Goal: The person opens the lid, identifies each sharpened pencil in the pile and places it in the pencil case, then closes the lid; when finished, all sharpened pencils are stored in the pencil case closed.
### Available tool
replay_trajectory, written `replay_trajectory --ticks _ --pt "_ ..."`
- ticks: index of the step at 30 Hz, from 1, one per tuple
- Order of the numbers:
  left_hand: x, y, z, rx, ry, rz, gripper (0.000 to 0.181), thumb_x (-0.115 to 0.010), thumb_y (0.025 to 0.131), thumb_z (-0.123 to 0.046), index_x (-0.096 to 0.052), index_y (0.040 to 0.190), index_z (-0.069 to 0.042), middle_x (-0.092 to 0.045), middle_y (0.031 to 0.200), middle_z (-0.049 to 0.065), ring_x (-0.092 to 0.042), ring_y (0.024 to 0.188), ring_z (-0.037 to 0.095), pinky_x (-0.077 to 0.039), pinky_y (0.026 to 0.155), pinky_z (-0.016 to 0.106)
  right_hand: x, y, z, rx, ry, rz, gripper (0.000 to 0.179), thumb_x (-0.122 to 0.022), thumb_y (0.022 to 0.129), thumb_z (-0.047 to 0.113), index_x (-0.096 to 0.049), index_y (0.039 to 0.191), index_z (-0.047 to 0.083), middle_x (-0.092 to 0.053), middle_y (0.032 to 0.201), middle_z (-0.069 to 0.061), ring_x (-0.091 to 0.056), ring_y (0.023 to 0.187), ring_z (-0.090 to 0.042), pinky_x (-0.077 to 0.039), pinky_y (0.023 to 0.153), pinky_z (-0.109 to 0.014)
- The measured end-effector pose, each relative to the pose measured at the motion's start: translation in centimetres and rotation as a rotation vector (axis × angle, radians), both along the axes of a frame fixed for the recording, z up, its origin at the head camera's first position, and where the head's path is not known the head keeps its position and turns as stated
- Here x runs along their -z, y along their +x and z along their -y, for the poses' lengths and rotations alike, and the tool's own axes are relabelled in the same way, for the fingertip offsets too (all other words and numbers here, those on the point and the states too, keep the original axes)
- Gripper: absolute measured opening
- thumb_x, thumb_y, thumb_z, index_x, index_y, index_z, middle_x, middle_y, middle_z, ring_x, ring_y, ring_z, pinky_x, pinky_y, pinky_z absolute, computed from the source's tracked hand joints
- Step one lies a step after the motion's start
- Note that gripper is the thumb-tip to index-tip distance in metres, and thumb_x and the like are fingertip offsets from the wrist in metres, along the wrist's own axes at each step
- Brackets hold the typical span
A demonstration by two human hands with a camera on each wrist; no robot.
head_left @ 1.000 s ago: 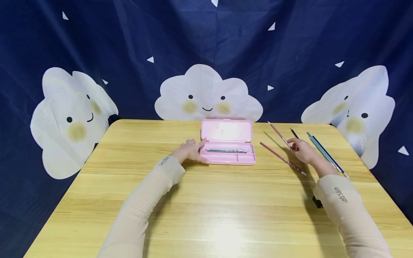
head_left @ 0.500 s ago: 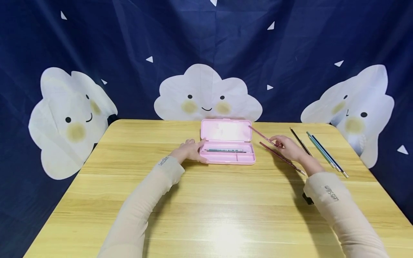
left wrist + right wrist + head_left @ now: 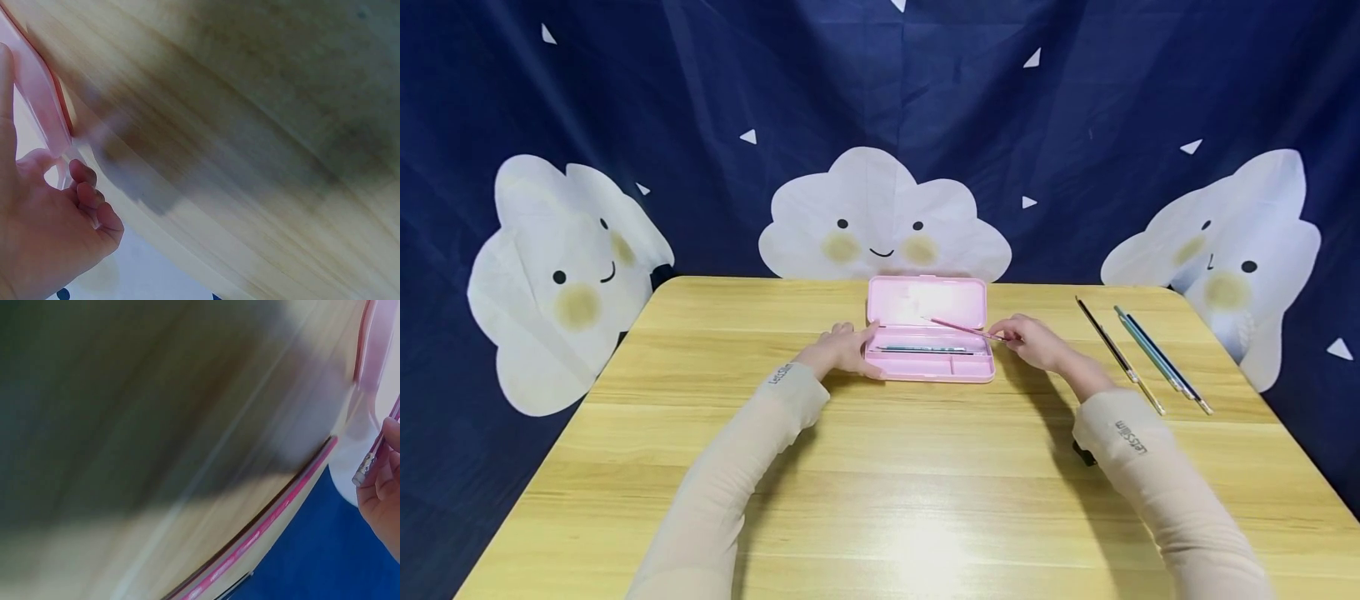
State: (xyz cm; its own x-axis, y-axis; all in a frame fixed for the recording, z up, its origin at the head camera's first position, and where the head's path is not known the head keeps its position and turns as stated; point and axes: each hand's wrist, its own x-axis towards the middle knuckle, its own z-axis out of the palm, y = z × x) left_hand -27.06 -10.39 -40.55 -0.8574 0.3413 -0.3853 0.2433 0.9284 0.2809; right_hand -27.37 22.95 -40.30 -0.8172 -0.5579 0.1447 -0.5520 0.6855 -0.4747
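An open pink pencil case (image 3: 910, 367) stands near the table's far edge, lid tilted back. Inside its long compartment lie a teal patterned pencil (image 3: 917, 349) and a darker one. My left hand (image 3: 842, 350) holds the case's left end between thumb and fingers; the left wrist view shows the hand (image 3: 50, 225) at the case wall (image 3: 40, 94). My right hand (image 3: 1033, 342) pinches a pink pencil (image 3: 958, 327) near its eraser end, slanting above the case's right half. Another pink pencil (image 3: 256, 534) lies on the table in the right wrist view; my arm hides it from the head view.
On the right of the wooden table (image 3: 865, 467) lie black pencils (image 3: 1105, 337), a teal pencil (image 3: 1148, 348) and a dark blue pencil (image 3: 1168, 362). Behind the table hangs a dark blue curtain (image 3: 700, 100) with white clouds.
My right hand has carried the pink pencil leftward from the right side of the table to over the case. My left hand and the case have stayed in place.
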Motion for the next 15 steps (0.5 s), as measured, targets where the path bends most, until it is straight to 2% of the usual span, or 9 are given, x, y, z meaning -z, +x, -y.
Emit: replay_trajectory --ticks 3,10,15 --pt "0.0 0.0 0.0 0.001 0.003 -0.002 0.105 -0.066 0.069 -0.063 -0.006 0.148 -0.025 -0.019 0.145 0.026 -0.018 0.133 0.036 -0.018 0.108 0.048 0.0 -0.2 0.9 -0.018 0.029 -0.012 0.030 -0.051 0.078 -0.016 -0.063 0.101 -0.003 -0.048 0.073 -0.009 -0.045 0.073 -0.023 -0.039 0.069 -0.037" --pt "0.2 -0.1 0.1 0.001 0.018 -0.005 0.106 -0.066 0.068 -0.063 -0.007 0.148 -0.025 -0.020 0.145 0.026 -0.019 0.132 0.035 -0.021 0.106 0.047 0.1 -0.6 2.9 -0.060 0.080 -0.041 0.031 -0.051 0.076 -0.018 -0.064 0.100 -0.003 -0.057 0.086 -0.015 -0.052 0.081 -0.028 -0.044 0.078 -0.044" --pt "0.2 -0.1 0.1 -0.006 0.018 0.001 0.107 -0.067 0.067 -0.064 -0.007 0.148 -0.025 -0.020 0.145 0.026 -0.019 0.132 0.034 -0.020 0.107 0.046 0.2 -0.9 4.4 -0.076 0.117 -0.034 0.031 -0.053 0.075 -0.017 -0.065 0.099 -0.002 -0.056 0.082 -0.013 -0.052 0.080 -0.026 -0.044 0.079 -0.042"
